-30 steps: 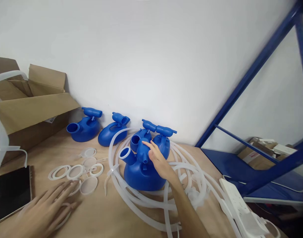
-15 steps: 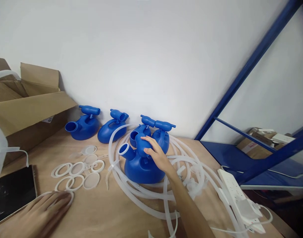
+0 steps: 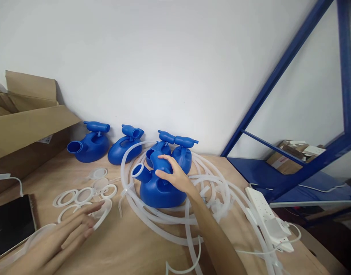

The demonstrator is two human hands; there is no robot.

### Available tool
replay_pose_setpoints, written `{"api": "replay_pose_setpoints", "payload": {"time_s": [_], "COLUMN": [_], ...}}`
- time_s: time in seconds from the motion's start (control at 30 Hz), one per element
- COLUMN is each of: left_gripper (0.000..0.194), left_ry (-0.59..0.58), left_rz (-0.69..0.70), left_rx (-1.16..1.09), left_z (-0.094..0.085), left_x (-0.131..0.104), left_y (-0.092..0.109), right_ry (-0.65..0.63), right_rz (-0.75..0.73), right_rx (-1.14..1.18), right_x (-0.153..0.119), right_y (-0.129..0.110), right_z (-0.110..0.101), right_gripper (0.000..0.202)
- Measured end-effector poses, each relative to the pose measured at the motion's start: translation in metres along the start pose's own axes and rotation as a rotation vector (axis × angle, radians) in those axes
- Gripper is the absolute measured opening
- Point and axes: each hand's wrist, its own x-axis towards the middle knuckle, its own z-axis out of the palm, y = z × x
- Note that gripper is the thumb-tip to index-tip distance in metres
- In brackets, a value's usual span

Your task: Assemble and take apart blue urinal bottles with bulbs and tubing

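My right hand [image 3: 175, 173] is closed around a bulb-shaped blue plastic piece [image 3: 158, 162] on top of the nearest blue urinal bottle [image 3: 161, 194]. A white ring [image 3: 141, 174] sits around this bottle's wide mouth, which tilts up to the left. On the left, my left hand [image 3: 69, 229] is somewhat blurred, fingers long and slanted, thumb hidden. At its fingertips is a white ring [image 3: 107, 214], seemingly pinched. Loose white rings [image 3: 67, 198] and round translucent discs [image 3: 98, 173] lie on the table just beyond this hand.
More blue urinal bottles [image 3: 91, 151] stand along the wall, with bulb-shaped pieces on top. Coiled translucent tubing [image 3: 161, 233] surrounds the front bottle. A cardboard box [image 3: 29, 128] and a dark tablet [image 3: 13, 223] are at left; a power strip [image 3: 265, 215] and blue metal frame [image 3: 267, 91] at right.
My left hand has moved right and its fingers have tilted up, the white ring shifting with it. My right hand stays on the blue piece. The view has turned slightly right.
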Motion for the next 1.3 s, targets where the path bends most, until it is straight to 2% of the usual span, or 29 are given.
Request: {"api": "replay_pose_setpoints", "payload": {"time_s": [0.07, 0.1, 0.13, 0.23, 0.37, 0.43, 0.5, 0.57, 0.63, 0.7, 0.8, 0.93, 1.07, 1.3], "left_gripper": [0.031, 0.029, 0.029, 0.038, 0.034, 0.033, 0.036, 0.044, 0.049, 0.049, 0.048, 0.049, 0.046, 0.046], "left_ry": [-0.006, 0.006, -0.03, 0.075, 0.245, 0.263, 0.277, 0.306, 0.291, 0.23, 0.116, -0.008, 0.022, 0.111], "left_rz": [-0.039, -0.024, -0.025, -0.012, 0.024, 0.036, 0.023, -0.004, -0.003, 0.054, 0.159, 0.205, 0.27, 0.406], "left_rx": [-0.075, -0.11, -0.147, -0.194, -0.241, -0.244, -0.253, -0.311, -0.418, -0.539, -0.699, -0.792, -0.789, -0.713], "left_z": [-0.017, -0.024, -0.029, -0.027, 0.003, 0.014, 0.015, 0.006, -0.007, -0.019, -0.028, -0.031, -0.035, -0.034], "left_x": [0.034, 0.054, 0.074, 0.136, 0.202, 0.222, 0.236, 0.245, 0.247, 0.243, 0.229, 0.213, 0.207, 0.202], "left_y": [0.039, 0.058, 0.075, 0.109, 0.12, 0.12, 0.122, 0.126, 0.134, 0.142, 0.154, 0.16, 0.158, 0.157], "right_ry": [0.005, 0.016, 0.03, 0.084, 0.193, 0.243, 0.298, 0.296, 0.179, 0.048, -0.033, -0.086, -0.097, -0.129], "right_rz": [-0.034, -0.05, -0.064, -0.082, -0.059, -0.048, -0.051, -0.062, -0.079, -0.118, -0.166, -0.143, -0.071, 0.221], "right_rx": [-0.033, -0.038, -0.038, -0.038, 0.01, 0.09, 0.186, 0.275, 0.339, 0.365, 0.42, 0.541, 0.654, 0.802], "right_x": [0.0, 0.0, 0.001, 0.004, 0.012, 0.015, 0.014, 0.009, -0.001, -0.012, -0.024, -0.029, -0.027, -0.026], "right_y": [0.0, 0.002, 0.004, 0.013, 0.029, 0.033, 0.03, 0.02, 0.005, -0.011, -0.026, -0.035, -0.038, -0.033], "right_z": [0.0, 0.0, 0.001, 0.003, 0.006, 0.003, -0.006, -0.021, -0.04, -0.057, -0.072, -0.075, -0.073, -0.076], "right_gripper": [0.061, 0.058, 0.054, 0.046, 0.051, 0.055, 0.06, 0.065, 0.064, 0.057, 0.047, 0.047, 0.044, 0.051]}}
